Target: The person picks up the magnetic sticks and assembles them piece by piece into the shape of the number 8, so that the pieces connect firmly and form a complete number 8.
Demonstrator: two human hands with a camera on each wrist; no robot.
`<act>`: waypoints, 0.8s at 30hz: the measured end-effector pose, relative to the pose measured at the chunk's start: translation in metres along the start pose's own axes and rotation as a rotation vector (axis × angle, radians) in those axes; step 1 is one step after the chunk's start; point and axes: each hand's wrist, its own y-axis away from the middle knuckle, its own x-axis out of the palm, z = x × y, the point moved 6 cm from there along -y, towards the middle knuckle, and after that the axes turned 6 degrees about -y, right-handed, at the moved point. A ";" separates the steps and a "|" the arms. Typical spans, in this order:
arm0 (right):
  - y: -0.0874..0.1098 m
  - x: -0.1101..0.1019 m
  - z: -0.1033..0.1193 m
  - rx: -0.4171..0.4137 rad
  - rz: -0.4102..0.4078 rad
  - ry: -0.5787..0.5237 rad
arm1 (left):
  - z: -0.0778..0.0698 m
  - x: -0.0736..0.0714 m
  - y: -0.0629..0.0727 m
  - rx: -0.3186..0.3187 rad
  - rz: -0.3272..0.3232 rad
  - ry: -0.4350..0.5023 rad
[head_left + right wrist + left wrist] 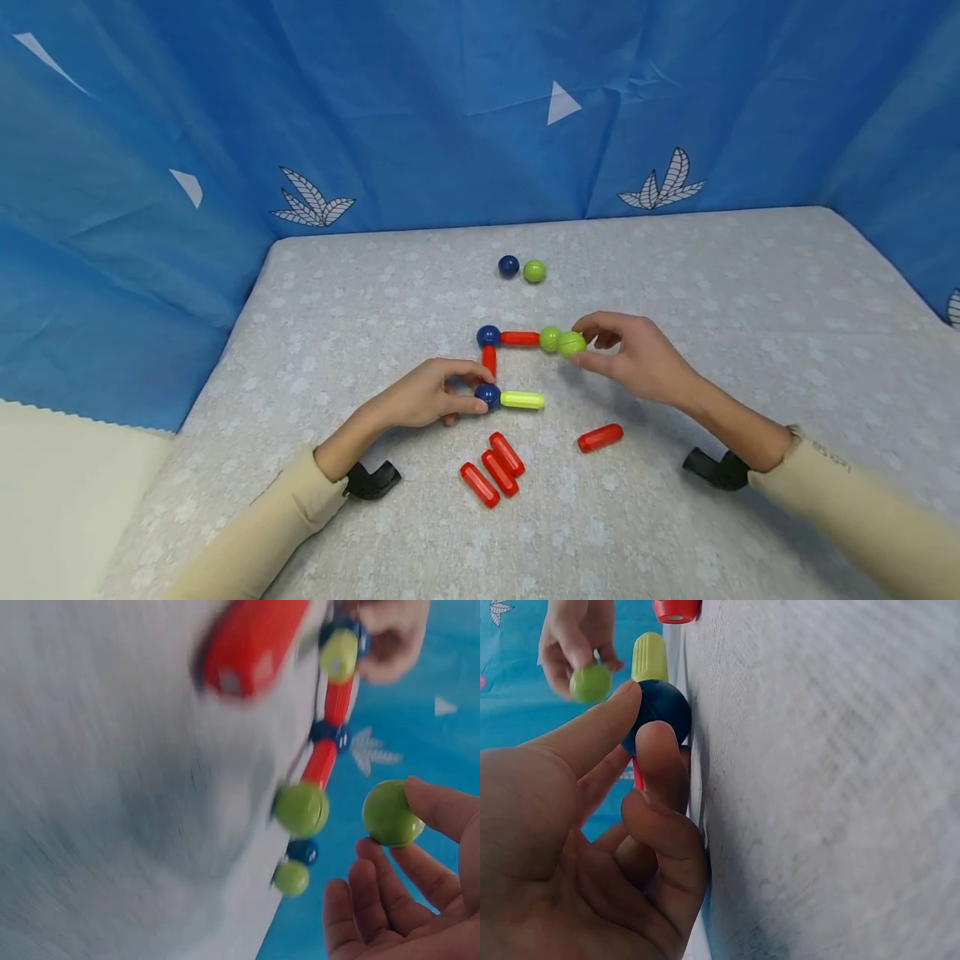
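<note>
My left hand [438, 393] pinches a dark blue ball [487, 397] between thumb and fingers. From that ball a yellow-green rod [522, 400] points right, and a red rod [489, 362] runs back to a second blue ball [488, 336]. Another red rod [520, 338] joins this one to a green ball [550, 339] on the table. In my right hand [633, 354] a green ball [391, 814] is held by thumb and fingertips. It overlaps the attached green ball in the head view, but the right wrist view shows a gap between them.
Farther back on the table [360, 292] lie a loose blue ball [508, 267] and green ball [535, 271]. Three red rods [498, 472] lie in front of the joined pieces, and a single red rod [600, 438] lies to their right. A blue curtain [450, 117] hangs behind.
</note>
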 end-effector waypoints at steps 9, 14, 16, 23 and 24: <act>0.032 0.024 0.000 0.014 0.089 -0.019 | 0.001 0.001 0.000 0.001 0.004 0.024; 0.035 0.031 -0.004 0.020 0.125 -0.034 | 0.002 0.000 0.002 -0.003 -0.003 0.030; 0.035 0.033 -0.005 0.024 0.133 -0.029 | 0.002 -0.001 0.002 0.001 -0.004 0.032; 0.034 0.040 -0.008 0.031 0.161 -0.022 | 0.003 0.001 0.002 0.000 -0.001 0.030; 0.034 0.041 -0.008 0.031 0.163 -0.019 | 0.003 0.001 0.002 -0.001 0.000 0.029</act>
